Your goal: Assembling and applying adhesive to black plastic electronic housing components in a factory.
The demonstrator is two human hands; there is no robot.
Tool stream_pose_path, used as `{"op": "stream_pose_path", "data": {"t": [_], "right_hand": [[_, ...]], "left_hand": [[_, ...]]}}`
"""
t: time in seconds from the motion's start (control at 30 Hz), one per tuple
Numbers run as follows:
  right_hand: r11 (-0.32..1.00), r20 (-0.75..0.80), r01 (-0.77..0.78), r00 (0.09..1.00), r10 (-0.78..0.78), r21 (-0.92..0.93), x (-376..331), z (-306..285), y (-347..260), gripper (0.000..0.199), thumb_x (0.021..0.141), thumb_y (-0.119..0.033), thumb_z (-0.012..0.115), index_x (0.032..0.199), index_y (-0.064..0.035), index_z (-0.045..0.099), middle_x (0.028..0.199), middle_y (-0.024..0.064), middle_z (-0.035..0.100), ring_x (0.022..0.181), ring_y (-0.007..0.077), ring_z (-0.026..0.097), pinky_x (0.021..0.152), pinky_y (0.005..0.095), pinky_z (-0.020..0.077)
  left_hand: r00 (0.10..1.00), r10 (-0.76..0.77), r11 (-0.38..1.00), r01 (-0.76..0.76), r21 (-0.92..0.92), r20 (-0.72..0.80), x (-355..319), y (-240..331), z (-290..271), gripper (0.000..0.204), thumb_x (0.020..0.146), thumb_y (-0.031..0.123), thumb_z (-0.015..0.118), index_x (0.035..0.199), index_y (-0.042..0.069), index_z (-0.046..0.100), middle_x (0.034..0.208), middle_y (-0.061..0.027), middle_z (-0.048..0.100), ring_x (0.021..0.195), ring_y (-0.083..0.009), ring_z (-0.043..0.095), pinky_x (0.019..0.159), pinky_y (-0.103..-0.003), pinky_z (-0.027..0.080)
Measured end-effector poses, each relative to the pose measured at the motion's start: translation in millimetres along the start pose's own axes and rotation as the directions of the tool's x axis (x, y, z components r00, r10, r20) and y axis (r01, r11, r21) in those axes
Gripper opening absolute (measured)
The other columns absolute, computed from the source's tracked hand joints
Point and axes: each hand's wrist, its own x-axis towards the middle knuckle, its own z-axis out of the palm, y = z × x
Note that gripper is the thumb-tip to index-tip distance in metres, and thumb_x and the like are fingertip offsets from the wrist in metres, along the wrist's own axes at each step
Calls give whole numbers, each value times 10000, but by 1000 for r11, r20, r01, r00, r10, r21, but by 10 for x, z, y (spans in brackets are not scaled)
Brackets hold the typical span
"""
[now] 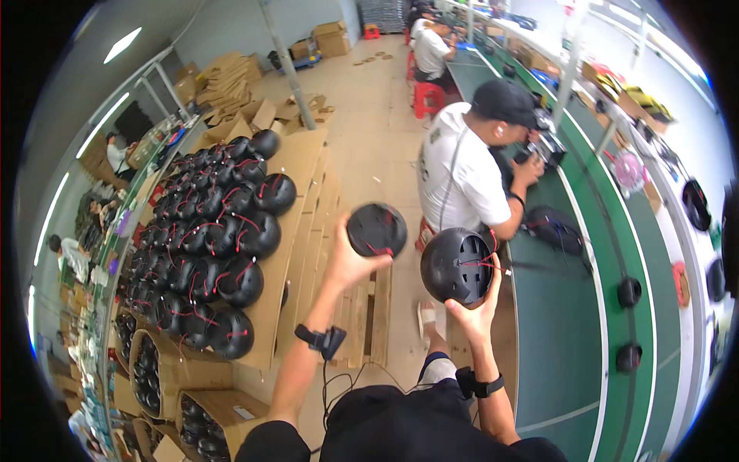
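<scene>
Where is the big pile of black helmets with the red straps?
In the head view, the pile of black helmets sits on flat cardboard sheets at the person's left, just left of the left hand, which holds up another helmet.

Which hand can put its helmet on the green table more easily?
Probably the right hand: its black helmet is right beside the green table. The left hand is farther away, toward the helmet pile.

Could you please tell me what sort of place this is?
Probably a helmet assembly workshop: black helmets stacked on cardboard, a long green workbench with a seated co-worker, and cardboard boxes behind.
</scene>
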Motion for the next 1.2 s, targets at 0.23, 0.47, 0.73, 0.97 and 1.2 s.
{"op": "stream_pose_path", "data": {"t": [0.23,0.47,0.73,0.97,1.2], "right_hand": [[996,317,-50,948,26,69,1884,1202,950,1222,594,-216,942,1532,-26,183,1404,176,456,1304,272,470,1121,398,365],[998,465,43,885,-21,-36,3565,2725,2238,1181,598,-220,947,1505,21,230,1425,202,467,1319,286,486,1117,396,381],[959,705,246,705,-76,-143,4044,4543,3043,1193,568,-368,940,1483,17,279,1356,256,463,1254,384,479,1061,448,412],[988,831,103,535,-154,117,4116,4634,3471,609,888,-265,741,1369,9,488,1336,157,546,1216,265,533,1072,417,399],[864,670,-289,547,503,-413,3315,2938,4242,469,1029,-324,507,1378,-11,479,1370,139,531,1150,258,584,919,373,526]], "left_hand": [[916,-186,901,303,310,-356,2352,-875,-1337,1100,523,384,960,1336,-109,407,1343,-268,466,1227,-361,531,1023,-412,473],[792,-474,550,607,574,-384,3062,-1690,-1301,1158,518,498,926,1351,-105,394,1335,-295,481,1264,-441,477,1073,-463,424],[712,-467,517,701,491,-524,2766,-1741,-1424,1208,574,430,917,1449,-85,262,1376,-323,430,1253,-475,479,1053,-478,437],[963,-264,952,269,146,-50,1365,-328,-1240,607,862,297,696,1342,-11,487,1264,-229,549,1188,-365,534,1010,-443,439],[794,-559,675,602,-426,238,-1780,927,-1825,609,936,247,659,1457,53,410,1346,-144,583,1027,-249,677,910,-383,537]]}}
